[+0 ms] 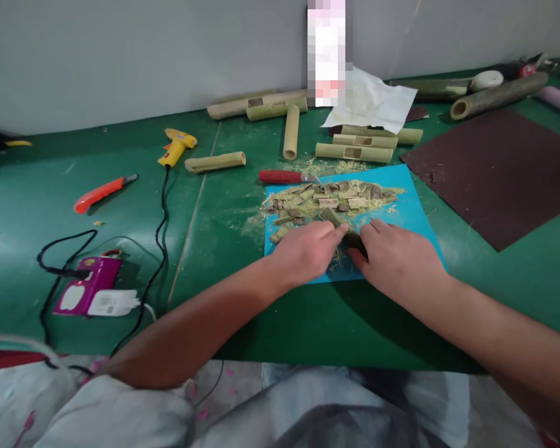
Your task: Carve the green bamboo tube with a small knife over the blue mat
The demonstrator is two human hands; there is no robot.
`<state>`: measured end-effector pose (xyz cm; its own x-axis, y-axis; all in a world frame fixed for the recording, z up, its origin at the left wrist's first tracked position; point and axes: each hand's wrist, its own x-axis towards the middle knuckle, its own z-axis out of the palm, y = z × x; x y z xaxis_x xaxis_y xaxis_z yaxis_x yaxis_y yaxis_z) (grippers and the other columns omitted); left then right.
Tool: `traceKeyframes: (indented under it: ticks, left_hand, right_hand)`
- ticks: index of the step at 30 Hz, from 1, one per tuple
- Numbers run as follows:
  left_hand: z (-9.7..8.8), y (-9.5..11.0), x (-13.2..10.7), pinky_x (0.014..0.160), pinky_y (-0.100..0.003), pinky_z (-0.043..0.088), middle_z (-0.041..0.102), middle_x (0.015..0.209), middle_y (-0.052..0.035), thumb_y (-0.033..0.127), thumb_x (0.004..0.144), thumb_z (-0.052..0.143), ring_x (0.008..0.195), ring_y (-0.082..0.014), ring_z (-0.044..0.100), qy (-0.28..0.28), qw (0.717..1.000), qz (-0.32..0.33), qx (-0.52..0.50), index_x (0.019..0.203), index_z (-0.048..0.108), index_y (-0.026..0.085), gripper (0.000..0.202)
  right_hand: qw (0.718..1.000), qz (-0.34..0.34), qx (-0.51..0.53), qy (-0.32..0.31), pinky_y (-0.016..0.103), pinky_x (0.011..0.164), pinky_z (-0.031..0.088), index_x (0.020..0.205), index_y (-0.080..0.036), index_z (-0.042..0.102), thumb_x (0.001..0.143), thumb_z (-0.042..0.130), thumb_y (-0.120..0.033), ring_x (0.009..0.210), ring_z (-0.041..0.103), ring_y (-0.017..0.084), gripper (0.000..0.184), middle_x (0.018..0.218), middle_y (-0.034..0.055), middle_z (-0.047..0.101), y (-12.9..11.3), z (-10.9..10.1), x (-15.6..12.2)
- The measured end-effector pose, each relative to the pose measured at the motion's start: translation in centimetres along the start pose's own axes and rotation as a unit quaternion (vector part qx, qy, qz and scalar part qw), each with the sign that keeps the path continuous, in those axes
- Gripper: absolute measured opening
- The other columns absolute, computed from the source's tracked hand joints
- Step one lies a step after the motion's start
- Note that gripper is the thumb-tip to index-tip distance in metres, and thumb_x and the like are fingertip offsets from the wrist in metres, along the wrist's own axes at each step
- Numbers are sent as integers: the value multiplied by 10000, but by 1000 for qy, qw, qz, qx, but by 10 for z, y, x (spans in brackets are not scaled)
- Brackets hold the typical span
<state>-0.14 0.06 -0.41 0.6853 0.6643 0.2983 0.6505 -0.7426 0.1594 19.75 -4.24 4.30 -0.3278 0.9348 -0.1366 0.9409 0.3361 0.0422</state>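
Note:
A short greenish bamboo piece point(332, 217) lies slantwise between my hands, low over a blue sheet point(417, 214). My left hand point(308, 250) is closed on its left side, the index finger pressed along it. Around its near right end curls my right hand point(399, 254), the thumb underneath; this end is partly hidden. Bamboo chips point(327, 203) and pale shavings are heaped on the sheet just beyond my hands. Behind the heap rests a red-handled carving tool point(282, 177), its metal tip at the chips.
Several bamboo tubes point(354, 153), some with cut windows, lie at the back. On the left are a yellow glue gun point(177, 147), an orange utility knife point(103, 191) and a purple power strip point(93, 285) with cords. A dark brown sheet point(499, 180) covers the right side.

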Motion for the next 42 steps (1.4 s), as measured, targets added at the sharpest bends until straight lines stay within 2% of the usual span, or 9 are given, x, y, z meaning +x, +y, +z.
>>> traceKeyframes:
  ticks: [3,10,13,17,20,23,34,37,42]
  left_hand:
    - [0,1,1,632,-289,462,633,818,-87,281,1075,261,722,-180,594,23,999,-19,13,1233,673,111,473]
    - [0,4,3,598,-295,430,619,760,-76,289,1082,234,683,-178,559,33,999,-18,25,1198,687,106,502]
    - [-2,5,3,579,-286,412,612,748,-58,309,1086,247,666,-171,550,-2,1000,3,8,1176,702,145,491]
    - [-3,5,2,613,-296,454,623,802,-90,295,1079,224,704,-182,574,11,999,-29,11,1246,657,87,509]
    - [-4,4,1,614,-286,455,613,767,-62,312,1086,240,692,-170,571,-18,1000,-5,-7,1199,683,142,487]
    - [-3,2,0,636,-293,473,630,795,-82,292,1079,254,719,-178,582,27,999,-27,17,1232,666,108,477]
    - [-1,4,0,573,-273,425,615,771,-58,313,1084,265,681,-163,562,7,1000,-22,9,1219,667,145,456]
    - [-2,5,0,598,-268,436,615,781,-64,289,1083,260,707,-164,567,23,999,-37,18,1242,655,121,458]
    - [-2,6,0,575,-257,413,625,787,-55,298,1087,259,690,-154,568,15,999,-23,17,1260,654,134,461]
  right_hand:
    - [1000,4,0,-7,301,533,250,952,-153,663,969,492,-324,771,635,201,242,914,112,676,0,0,0]
    - [1000,5,-6,-8,304,535,245,953,-151,659,977,483,-331,767,628,204,253,912,116,676,-1,-1,0]
    - [1000,3,-6,-10,305,532,241,942,-152,657,977,476,-315,756,628,201,247,896,113,672,-2,-2,0]
    - [1000,7,-7,-5,308,530,245,927,-156,656,967,485,-322,746,626,203,242,889,113,669,-2,-1,0]
    - [1000,2,-8,-2,311,527,231,929,-157,652,970,478,-312,735,623,199,236,878,109,666,-2,-1,0]
    - [1000,6,-4,-3,307,530,221,951,-155,645,960,515,-330,754,630,204,219,884,103,667,-2,0,0]
    - [1000,13,-7,-27,304,539,231,975,-156,640,968,502,-313,777,631,206,209,923,110,667,-4,-3,0]
    - [1000,13,-6,-16,304,541,232,969,-155,635,967,508,-329,783,637,210,215,918,110,663,-3,-1,0]
    - [1000,8,-6,-2,308,536,217,954,-159,628,969,517,-342,772,639,209,214,903,99,660,-1,2,-1]
